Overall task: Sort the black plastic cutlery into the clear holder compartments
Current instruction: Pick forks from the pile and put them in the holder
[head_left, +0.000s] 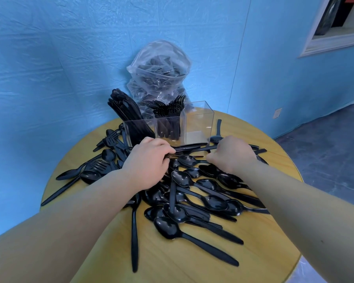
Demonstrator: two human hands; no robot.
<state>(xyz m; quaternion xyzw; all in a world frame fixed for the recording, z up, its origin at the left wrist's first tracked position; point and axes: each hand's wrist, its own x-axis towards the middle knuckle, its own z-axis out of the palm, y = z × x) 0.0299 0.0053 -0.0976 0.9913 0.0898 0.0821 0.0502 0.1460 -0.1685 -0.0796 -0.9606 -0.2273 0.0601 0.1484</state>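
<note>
A heap of black plastic spoons (194, 199) with some forks (98, 164) covers the round wooden table (274, 242). Behind it stands the clear holder (200, 123) with three compartments: knives stand in the left one, forks in the middle one, and the right one holds nothing. My left hand (145, 162) grips a small bundle of black cutlery (190, 147) lying flat just in front of the holder. My right hand (231, 155) is curled over the bundle's other end, pinching one of the black handles.
A clear plastic bag (159, 72) holding more black cutlery leans against the blue wall behind the holder. A lone spoon (217, 135) lies right of the holder. The table edge curves close at right, with dark floor beyond.
</note>
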